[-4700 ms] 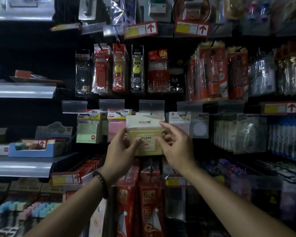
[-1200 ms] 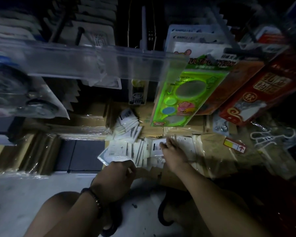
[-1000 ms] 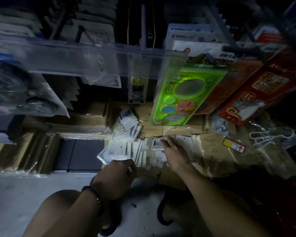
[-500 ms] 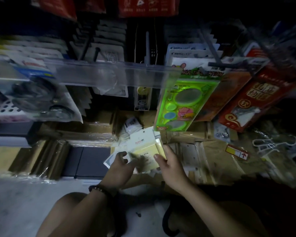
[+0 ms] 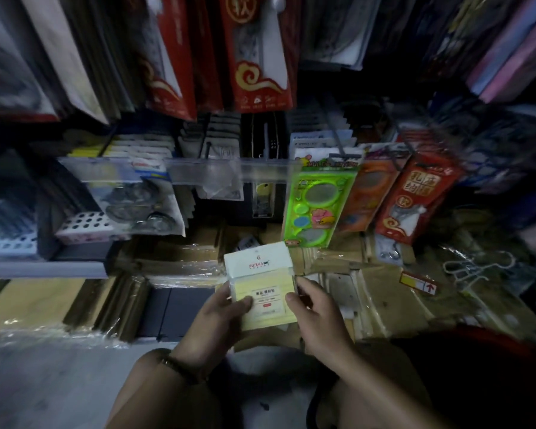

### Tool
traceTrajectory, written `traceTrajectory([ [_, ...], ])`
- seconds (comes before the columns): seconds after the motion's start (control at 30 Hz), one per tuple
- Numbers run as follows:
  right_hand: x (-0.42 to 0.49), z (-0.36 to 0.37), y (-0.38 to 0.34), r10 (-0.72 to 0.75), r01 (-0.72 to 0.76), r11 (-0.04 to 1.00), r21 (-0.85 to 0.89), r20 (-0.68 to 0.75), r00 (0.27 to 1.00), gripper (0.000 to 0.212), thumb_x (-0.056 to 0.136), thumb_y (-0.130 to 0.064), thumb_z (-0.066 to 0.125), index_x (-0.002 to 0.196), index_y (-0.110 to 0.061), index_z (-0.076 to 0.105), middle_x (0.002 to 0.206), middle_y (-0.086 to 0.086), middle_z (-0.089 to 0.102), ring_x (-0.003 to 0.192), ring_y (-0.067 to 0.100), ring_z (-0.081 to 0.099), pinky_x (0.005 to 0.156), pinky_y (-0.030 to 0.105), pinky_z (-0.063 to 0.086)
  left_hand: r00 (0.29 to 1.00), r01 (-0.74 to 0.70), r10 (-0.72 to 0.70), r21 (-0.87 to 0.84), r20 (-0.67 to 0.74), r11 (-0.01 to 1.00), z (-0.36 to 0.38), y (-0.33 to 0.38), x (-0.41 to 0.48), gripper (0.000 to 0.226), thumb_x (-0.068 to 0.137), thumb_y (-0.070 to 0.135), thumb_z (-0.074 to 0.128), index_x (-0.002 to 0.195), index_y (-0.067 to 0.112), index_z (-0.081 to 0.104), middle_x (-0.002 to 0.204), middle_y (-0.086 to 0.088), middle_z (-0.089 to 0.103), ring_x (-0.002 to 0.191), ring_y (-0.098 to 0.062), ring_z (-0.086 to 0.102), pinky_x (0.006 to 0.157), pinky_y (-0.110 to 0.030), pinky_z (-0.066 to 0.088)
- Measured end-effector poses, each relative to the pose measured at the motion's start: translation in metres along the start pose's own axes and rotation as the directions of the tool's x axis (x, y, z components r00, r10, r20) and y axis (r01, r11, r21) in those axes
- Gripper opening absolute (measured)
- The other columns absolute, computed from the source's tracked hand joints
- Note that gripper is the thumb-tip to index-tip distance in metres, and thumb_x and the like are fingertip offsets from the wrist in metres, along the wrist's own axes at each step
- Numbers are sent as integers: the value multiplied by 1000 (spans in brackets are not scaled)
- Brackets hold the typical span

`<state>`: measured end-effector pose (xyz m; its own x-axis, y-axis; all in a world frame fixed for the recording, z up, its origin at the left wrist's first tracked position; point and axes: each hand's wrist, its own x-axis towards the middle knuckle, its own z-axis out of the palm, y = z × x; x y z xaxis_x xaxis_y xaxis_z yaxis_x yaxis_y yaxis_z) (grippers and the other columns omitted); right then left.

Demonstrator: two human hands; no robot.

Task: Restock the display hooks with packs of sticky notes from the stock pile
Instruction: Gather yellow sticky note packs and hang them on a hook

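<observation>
Fingers (image 5: 244, 302) of the left hand (image 5: 217, 320) and right hand (image 5: 317, 317) pinch one yellow pack (image 5: 265, 292) by its edges, just above the pile (image 5: 338, 286). Picked but not hung: its hook is out of view, so lifting and hanging remain.

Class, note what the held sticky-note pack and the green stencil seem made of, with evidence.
The sticky-note pack: seemingly matte yellow paper under a printed white card header, little shine. The green stencil: probably glossy translucent plastic, shiny with round holes.
</observation>
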<state>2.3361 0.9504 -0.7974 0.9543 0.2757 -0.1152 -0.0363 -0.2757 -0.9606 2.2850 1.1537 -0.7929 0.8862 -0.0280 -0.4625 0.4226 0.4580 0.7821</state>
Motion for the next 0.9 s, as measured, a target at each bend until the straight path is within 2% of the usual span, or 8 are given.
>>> traceTrajectory([
  [0.1,-13,-4,-39,-81,81,996,21,-37,996,42,106,-13,63,138,-39,61,119,-11,76,111,11,73,93,42,62,994,-106,106,49,4,993,11,20,-25,39,103,5,55,142,7,56,136,-25,70,124,-46,69,95,-55,62],
  [0.17,-18,-8,-64,-152,151,988,-26,-73,986,45,103,-15,69,142,-36,61,116,-11,76,108,11,73,91,43,63,980,-200,199,103,18,974,18,40,-40,39,104,5,56,143,6,56,135,-25,70,124,-47,68,100,-62,58],
  [0.27,-22,-14,-108,-246,235,967,-98,-127,961,43,97,-24,76,137,-37,65,107,-16,75,99,7,72,85,42,63,930,-362,367,239,27,901,35,72,-65,42,97,0,68,137,2,59,130,-22,74,121,-43,71,99,-59,60],
  [0.43,-35,-28,-190,-380,381,924,-16,-130,916,34,94,-23,80,121,-42,69,100,-7,76,95,12,76,80,46,64,819,-554,573,292,25,779,68,133,-110,39,92,-2,73,129,5,61,121,-15,79,111,-35,77,87,-47,66],
  [0.57,-38,-38,-255,-450,458,888,30,-145,881,33,88,-21,87,117,-29,73,97,-3,79,94,17,78,83,51,65,726,-656,687,332,33,677,94,187,-143,39,90,-5,76,126,6,64,117,-9,81,108,-28,79,81,-33,65],
  [0.7,-39,-50,-315,-534,547,837,-21,-250,808,45,75,-53,85,110,-30,72,89,6,72,82,27,76,72,55,62,652,-713,756,385,55,586,123,238,-171,41,87,2,83,123,10,66,115,-8,82,106,-31,79,82,-48,66],
  [0.8,-40,-62,-350,-588,592,803,-74,-270,763,29,84,-40,88,105,-34,70,84,3,71,77,24,75,69,57,61,589,-751,803,427,87,504,141,272,-192,43,84,8,87,122,12,67,112,-5,82,103,-26,80,81,-47,67],
  [0.9,-42,-72,-384,-614,624,779,-63,-279,738,30,89,-28,86,114,-34,70,92,-1,75,82,15,77,74,49,65,575,-770,808,417,129,482,151,303,-208,39,91,13,81,127,14,66,118,-5,81,108,-26,79,87,-48,65],
])
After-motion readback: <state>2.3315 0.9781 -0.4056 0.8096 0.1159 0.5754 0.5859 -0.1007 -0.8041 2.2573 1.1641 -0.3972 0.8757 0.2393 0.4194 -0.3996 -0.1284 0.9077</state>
